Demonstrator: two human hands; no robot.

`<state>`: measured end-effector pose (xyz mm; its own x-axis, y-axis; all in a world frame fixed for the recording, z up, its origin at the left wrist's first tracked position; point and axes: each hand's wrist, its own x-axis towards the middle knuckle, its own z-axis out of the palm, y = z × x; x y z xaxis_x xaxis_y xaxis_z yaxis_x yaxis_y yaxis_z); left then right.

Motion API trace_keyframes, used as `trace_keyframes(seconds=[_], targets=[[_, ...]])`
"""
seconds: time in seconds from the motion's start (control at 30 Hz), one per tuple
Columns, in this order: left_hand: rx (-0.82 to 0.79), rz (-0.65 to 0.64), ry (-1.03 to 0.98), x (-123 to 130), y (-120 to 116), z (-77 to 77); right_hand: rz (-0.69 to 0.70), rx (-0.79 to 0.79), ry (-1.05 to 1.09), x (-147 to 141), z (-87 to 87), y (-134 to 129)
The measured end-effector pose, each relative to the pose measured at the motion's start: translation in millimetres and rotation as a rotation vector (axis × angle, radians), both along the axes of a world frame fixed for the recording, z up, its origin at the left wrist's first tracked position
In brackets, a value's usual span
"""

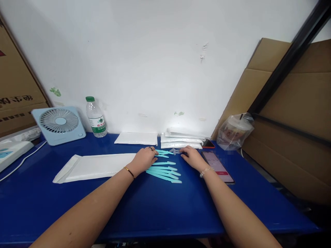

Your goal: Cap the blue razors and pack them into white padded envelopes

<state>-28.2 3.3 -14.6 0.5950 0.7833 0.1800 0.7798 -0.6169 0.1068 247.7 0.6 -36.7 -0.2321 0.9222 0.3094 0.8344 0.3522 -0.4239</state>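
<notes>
Several thin turquoise plastic sticks [165,168] lie fanned out on the blue table in the middle. My left hand [145,160] is closed at the left ends of the upper turquoise sticks [162,152]. A white padded envelope [99,165] lies flat to its left, its right end behind the hand. My right hand [191,156] has its fingers bent together at a small group of greyish translucent pieces [174,151], right beside the tips of the upper sticks. How firmly those pieces are held is too small to tell.
White envelopes [136,138] and a stack of them [181,140] lie along the wall. A fan [59,124] and a bottle [96,119] stand back left. A phone [217,167] and a bagged drink [235,132] are at the right. The blue table [165,210] fills the front.
</notes>
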Motion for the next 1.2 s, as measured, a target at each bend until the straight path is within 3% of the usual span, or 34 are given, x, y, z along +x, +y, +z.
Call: trace_keyframes(seconds=[0.3, 0.63, 0.97, 1.2], targets=[[-0.114, 0.062, -0.087, 1.9, 0.5, 2.1, 0.001, -0.165, 0.017, -4.8, 2.1, -7.4], [-0.125, 0.038, -0.182, 4.7, 1.4, -1.6, 0.158, -0.119, 0.093, -28.2, 5.7, -15.9], [-0.147, 0.056, -0.191, 5.7, 2.8, -2.5, 0.191, -0.09, 0.101, -42.0, 7.9, -19.5], [-0.185, -0.019, -0.173, 11.8, -0.8, -3.8, 0.244, -0.129, 0.131, -45.6, 8.0, -21.2]])
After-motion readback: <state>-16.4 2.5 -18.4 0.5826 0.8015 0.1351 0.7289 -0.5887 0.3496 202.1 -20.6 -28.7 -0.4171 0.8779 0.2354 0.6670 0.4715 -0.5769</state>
